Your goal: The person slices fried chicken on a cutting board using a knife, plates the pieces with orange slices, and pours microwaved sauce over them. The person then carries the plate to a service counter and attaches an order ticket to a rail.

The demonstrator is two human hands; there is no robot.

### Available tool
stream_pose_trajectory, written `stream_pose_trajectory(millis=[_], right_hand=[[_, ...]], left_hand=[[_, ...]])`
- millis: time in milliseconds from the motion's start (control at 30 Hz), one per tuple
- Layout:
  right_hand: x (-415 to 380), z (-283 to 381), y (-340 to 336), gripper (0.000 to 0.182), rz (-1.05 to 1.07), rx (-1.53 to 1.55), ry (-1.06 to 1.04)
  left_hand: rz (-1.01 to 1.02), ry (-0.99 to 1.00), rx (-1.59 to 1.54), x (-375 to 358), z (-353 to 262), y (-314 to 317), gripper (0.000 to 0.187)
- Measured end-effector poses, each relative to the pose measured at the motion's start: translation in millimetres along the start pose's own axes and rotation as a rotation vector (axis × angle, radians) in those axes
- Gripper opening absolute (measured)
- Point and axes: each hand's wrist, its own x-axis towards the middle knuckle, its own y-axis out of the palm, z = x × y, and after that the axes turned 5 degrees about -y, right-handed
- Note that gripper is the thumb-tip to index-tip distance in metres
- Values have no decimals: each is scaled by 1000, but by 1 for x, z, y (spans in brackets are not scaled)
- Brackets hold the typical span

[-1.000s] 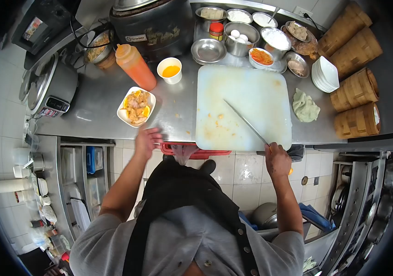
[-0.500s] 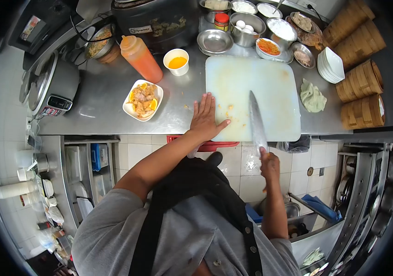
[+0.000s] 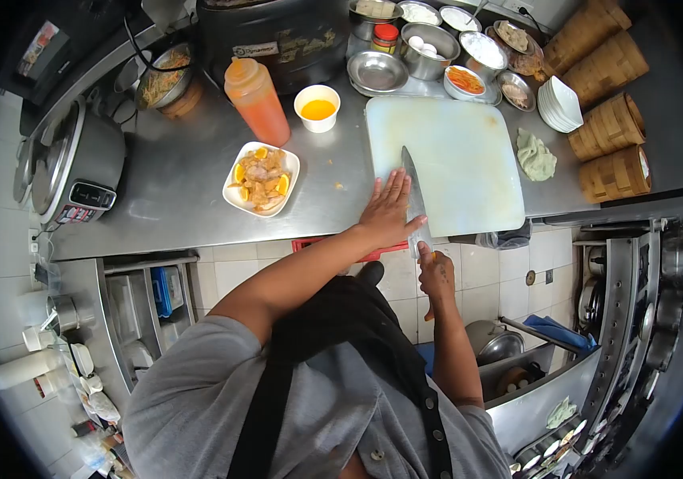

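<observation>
My left hand [image 3: 390,211] lies at the left edge of the white cutting board [image 3: 469,164], fingers spread, touching or just beside the blade of a large knife [image 3: 416,185]. My right hand [image 3: 436,274] is wrapped round the knife's handle below the board's near edge. The blade points away from me over the left part of the board. Left of the board are a square white bowl [image 3: 262,180] of meat pieces with orange slices, a white cup [image 3: 317,108] of yellow-orange liquid and a squeeze bottle [image 3: 258,102] of orange-red sauce.
Metal bowls, one with eggs [image 3: 429,49], stand behind the board. At right are a green cloth [image 3: 535,155], stacked white dishes [image 3: 559,105] and bamboo steamers [image 3: 615,174]. A rice cooker [image 3: 78,172] stands at the far left, a black appliance [image 3: 277,44] at the back.
The knife and my right hand have moved left, bringing the blade to my left hand. The small orange bits on the board no longer show. The view has shifted slightly.
</observation>
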Motion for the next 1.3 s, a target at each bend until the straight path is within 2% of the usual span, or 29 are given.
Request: stream_pose_trajectory(millis=[133,233,333,433,500,567,633,767,833,967,1033,1100,1133,1167,1200,1267,1300], right_hand=[[-12,4,18,64,13,169,18],[-17,7,30,59,28,290,54],[-28,6,27,58,51,358,116],[-45,-5,11,58,22,446,135],[-57,-20,-5,58,-36,445,114],[-70,-39,-25,58,-80,472,165],[-86,-63,-52,58,-158,472,216],[-105,-135,-100,58,-289,419,312],[-99,-163,-124,58,-351,363,442],[-15,-237,-168,54,-318,443,414],[70,-306,-164,45,-300,392,342],[184,-381,-147,42,-266,189,285],[237,-395,-132,36,-361,-167,286],[267,-383,-124,37,-335,-339,232],[268,-330,-127,41,-328,-243,353],[314,-335,-86,45,-436,-280,340],[321,-327,-74,42,-378,-348,364]], left_hand=[[-3,53,-42,-5,4,-4,88],[-100,129,-68,-14,7,-16,83],[-251,107,-168,-28,25,-44,75],[-313,-92,-84,-21,77,-30,69],[-206,-221,70,-13,96,-28,69],[-107,-281,125,-5,96,-31,70],[-112,-263,154,1,100,-28,68],[-171,-165,222,-8,94,-42,40],[-183,-121,209,-19,81,-52,29],[-184,-211,250,-29,76,-41,22],[-196,-219,234,-33,69,-38,24],[-209,-192,220,-39,59,-35,28],[-212,-160,215,-42,53,-33,31],[-213,-128,210,-44,47,-32,35],[-208,-127,208,-45,37,-30,39],[-197,-134,204,-48,21,-25,48],[-186,-127,226,-47,19,-22,52]])
